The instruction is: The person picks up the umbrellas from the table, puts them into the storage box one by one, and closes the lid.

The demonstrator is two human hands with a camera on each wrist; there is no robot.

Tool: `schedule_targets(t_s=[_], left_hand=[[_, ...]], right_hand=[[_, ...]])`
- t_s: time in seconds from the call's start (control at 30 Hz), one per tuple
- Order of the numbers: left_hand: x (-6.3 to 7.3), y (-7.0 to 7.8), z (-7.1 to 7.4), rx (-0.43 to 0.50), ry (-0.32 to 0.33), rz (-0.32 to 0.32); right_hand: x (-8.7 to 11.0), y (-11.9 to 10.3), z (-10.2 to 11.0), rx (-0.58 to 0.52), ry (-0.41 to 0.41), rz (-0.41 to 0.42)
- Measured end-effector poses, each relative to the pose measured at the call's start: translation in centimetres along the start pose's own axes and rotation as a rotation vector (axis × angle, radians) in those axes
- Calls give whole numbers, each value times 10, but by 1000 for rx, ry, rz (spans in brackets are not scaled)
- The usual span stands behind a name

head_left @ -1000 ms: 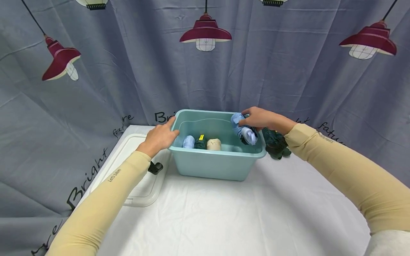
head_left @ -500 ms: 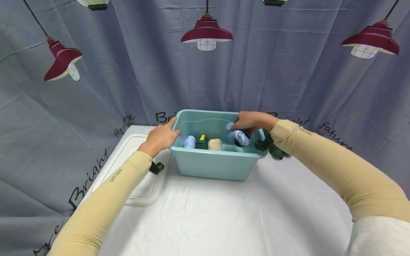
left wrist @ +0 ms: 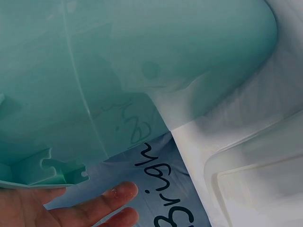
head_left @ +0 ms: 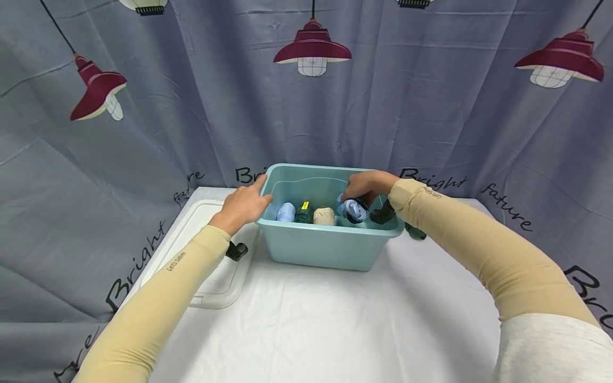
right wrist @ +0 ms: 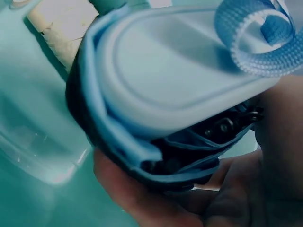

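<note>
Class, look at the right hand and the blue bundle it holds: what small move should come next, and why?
Probably the right hand should settle the blue bundle beside the cream roll: it grips the bundle inside the bin, just right of that roll, which ends a row with a green roll and a blue roll.

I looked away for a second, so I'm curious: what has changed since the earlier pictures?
The right hand, gripping the blue folded umbrella throughout, has lowered it into the bin and moved it left, closer to the cream roll. Nothing was let go. The left hand stays at the bin's left rim; the cream roll hasn't moved.
</note>
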State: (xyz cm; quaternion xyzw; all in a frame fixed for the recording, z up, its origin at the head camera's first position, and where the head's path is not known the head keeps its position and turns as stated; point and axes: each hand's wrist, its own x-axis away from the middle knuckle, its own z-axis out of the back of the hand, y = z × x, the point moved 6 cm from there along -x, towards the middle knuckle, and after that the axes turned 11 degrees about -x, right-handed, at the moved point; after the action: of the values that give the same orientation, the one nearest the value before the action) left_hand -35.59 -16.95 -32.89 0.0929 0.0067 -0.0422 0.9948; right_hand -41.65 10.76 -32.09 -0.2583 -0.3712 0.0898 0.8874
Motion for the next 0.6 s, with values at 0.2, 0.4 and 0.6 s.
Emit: schedule_targets(t_s=[0.2,0.4,0.6], left_hand=[[1,0,1,0,2,4],[0,0,0,-3,-9,4],[0,0,-1,-9,-10,11]], right_hand=[[-13,-1,-7,36,-32,-6],[-23,0,-12,94,-57,-35],[-31,5,-18,87,-78,-51]])
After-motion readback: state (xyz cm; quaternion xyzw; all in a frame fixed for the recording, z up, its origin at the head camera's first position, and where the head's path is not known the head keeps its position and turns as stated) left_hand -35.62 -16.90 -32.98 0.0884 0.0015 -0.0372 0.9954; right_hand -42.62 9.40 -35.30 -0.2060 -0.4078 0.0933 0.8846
